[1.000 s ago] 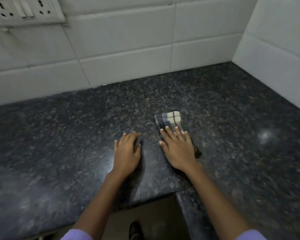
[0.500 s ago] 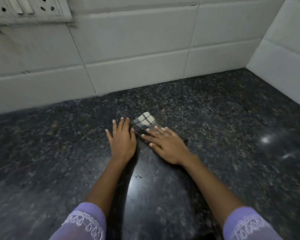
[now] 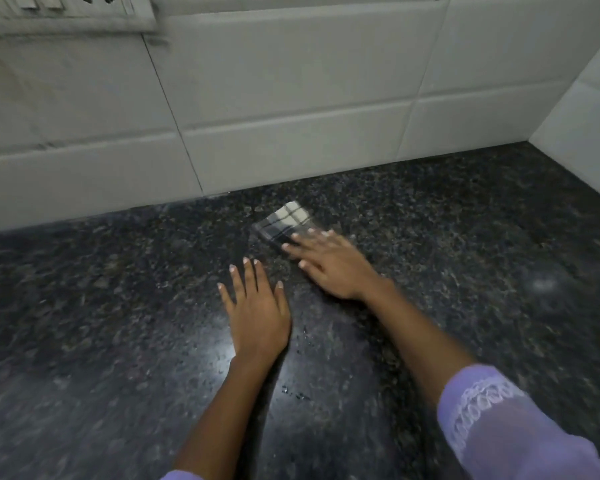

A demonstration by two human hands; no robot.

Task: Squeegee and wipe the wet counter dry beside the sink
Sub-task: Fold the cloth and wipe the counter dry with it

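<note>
A folded checked cloth (image 3: 284, 221), grey and cream, lies on the dark speckled granite counter (image 3: 465, 254) near the back wall. My right hand (image 3: 333, 263) presses flat on the cloth's near end, fingers spread and blurred with motion. My left hand (image 3: 257, 313) rests palm down on the bare counter, just left of and nearer than the cloth, holding nothing. A glossy sheen and a few small droplets (image 3: 295, 393) show on the stone between my forearms. No squeegee or sink is in view.
White tiled wall (image 3: 291, 98) runs along the back of the counter and meets a side wall (image 3: 586, 116) at the right corner. A switch and socket plate (image 3: 66, 12) is mounted at the upper left.
My right hand has pushed the cloth away from me toward the back wall. My left hand stayed flat on the counter, now trailing behind the cloth. The view has moved closer to the wall.
</note>
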